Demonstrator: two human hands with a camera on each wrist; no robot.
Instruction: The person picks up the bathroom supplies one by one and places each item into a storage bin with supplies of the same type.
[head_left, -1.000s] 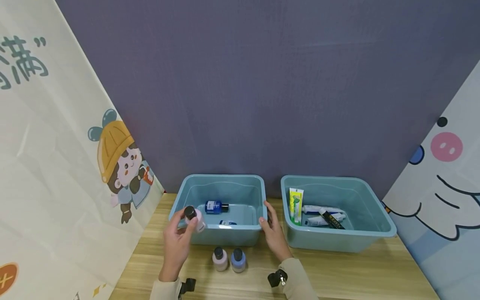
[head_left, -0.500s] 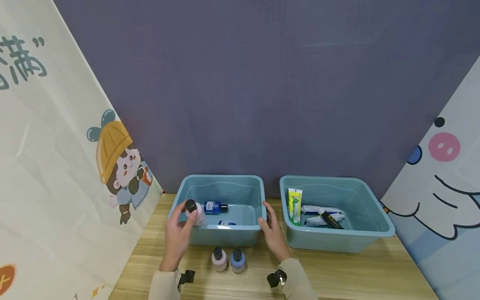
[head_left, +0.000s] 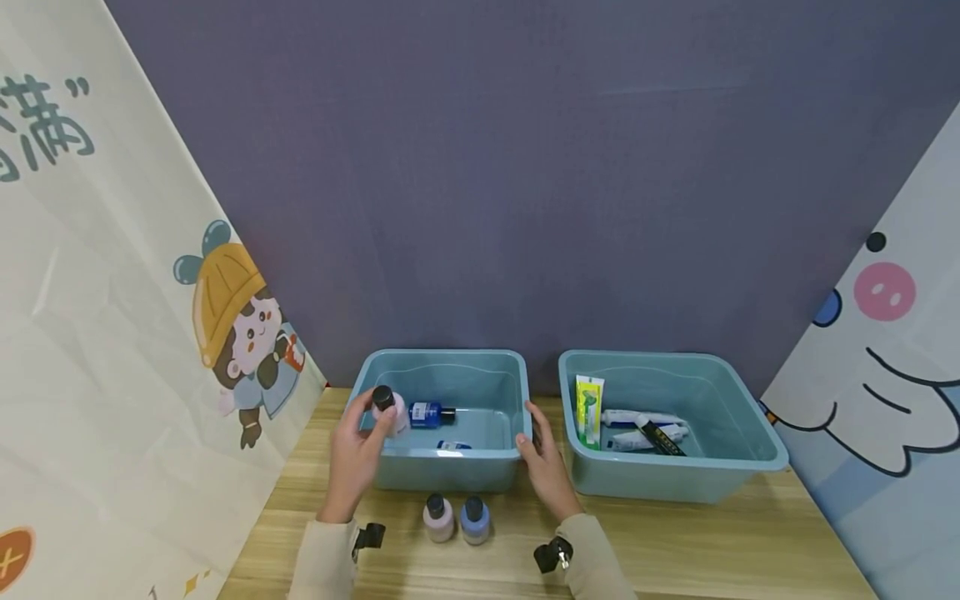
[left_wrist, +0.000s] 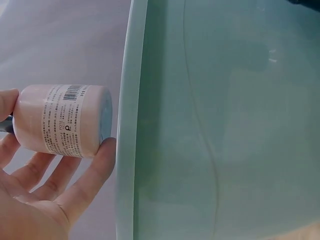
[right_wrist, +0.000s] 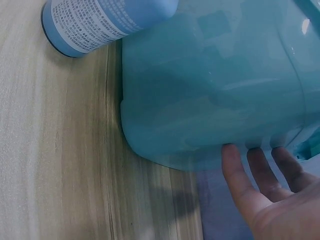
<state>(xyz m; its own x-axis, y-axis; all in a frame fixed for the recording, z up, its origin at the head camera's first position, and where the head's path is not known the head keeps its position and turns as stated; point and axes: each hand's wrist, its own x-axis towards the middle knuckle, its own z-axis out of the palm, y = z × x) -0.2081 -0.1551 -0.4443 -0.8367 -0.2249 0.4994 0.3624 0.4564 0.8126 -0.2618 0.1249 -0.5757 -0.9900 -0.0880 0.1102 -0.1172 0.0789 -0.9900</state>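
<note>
My left hand (head_left: 358,458) has its fingers curled round a small pink bottle (head_left: 393,413) with a black cap, thumb (left_wrist: 90,182) under its base and fingertips near the cap end. In the left wrist view the bottle (left_wrist: 62,120) lies on its side in my hand (left_wrist: 37,200), its printed label and barcode facing the camera, just outside the rim of the left teal bin (left_wrist: 127,125). From the head view it sits over the bin's near left corner (head_left: 360,417), above the rim.

My right hand (head_left: 546,467) is flat, fingers (right_wrist: 240,165) straight and slightly apart, resting against the right outer wall of the same bin (right_wrist: 210,90), holding nothing.

To do this well, I judge I should carry the bottle fully past the rim before loosening my grip, and lower it toward the floor of the bin so the smooth, round body doesn't roll hard into the dark blue bottle (head_left: 431,412) lying inside. The right hand braced on the wall should keep the light plastic bin from sliding on the table (head_left: 712,542).

The bin is glossy, slightly translucent plastic with rounded corners and a rolled lip. The pink bottle is a short matte cylinder with a paper label. On the wood-grain tabletop, in front of the bin, a pink bottle (head_left: 438,517) and a pale blue bottle (head_left: 475,519) stand upright side by side. The right teal bin (head_left: 750,454) holds toothpaste tubes (head_left: 645,429), one green and yellow (head_left: 589,408).
</note>
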